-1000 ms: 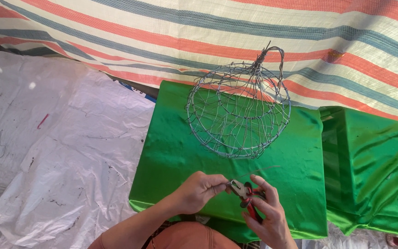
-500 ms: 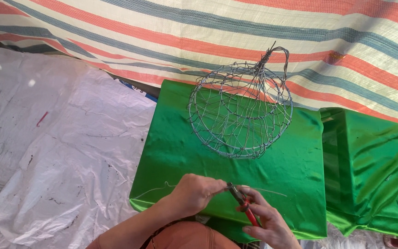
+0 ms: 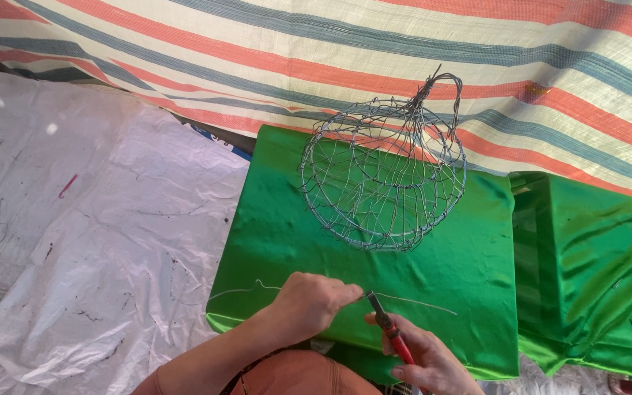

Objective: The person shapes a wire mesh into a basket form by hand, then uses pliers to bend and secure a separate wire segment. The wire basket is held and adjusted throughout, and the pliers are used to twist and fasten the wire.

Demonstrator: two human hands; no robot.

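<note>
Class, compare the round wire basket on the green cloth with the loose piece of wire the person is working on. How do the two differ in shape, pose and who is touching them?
The wire basket is woven into a rounded mesh cage with a twisted top; the loose wire is one thin, nearly straight strand. The basket stands untouched on the green cloth; the strand lies low across it, pinched by the left hand and gripped by red-handled pliers in the right hand. Both look like grey metal wire.

In my left hand I pinch a thin grey wire that lies nearly flat along the front of the green cloth, one end kinked at the left, the other trailing right. My right hand holds red-handled pliers, their dark tip touching the wire just beside my fingertips
</note>
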